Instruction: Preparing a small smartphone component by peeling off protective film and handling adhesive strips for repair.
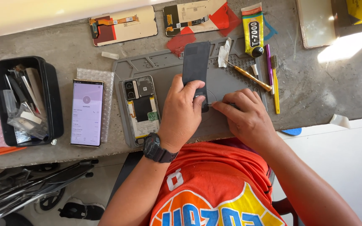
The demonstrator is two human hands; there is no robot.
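1. 2 hands are at work over the grey mat [164,62] on the concrete bench [63,46].
2. Left hand [181,111] is closed around the lower part of a dark back cover [196,65], holding it upright and tilted, above the mat's middle.
3. Right hand [246,117] is pinched shut on a thin metal tool [214,103], its tip touching the cover's bottom edge.
4. Just left of the left hand, an opened phone [141,109] lies on the mat, its insides showing.
5. Further left, a lit phone [87,113] rests on bubble wrap, beside a black bin [51,96] of parts.
6. Glue tube [253,29] and screwdriver [250,76] lie near the mat's right edge.
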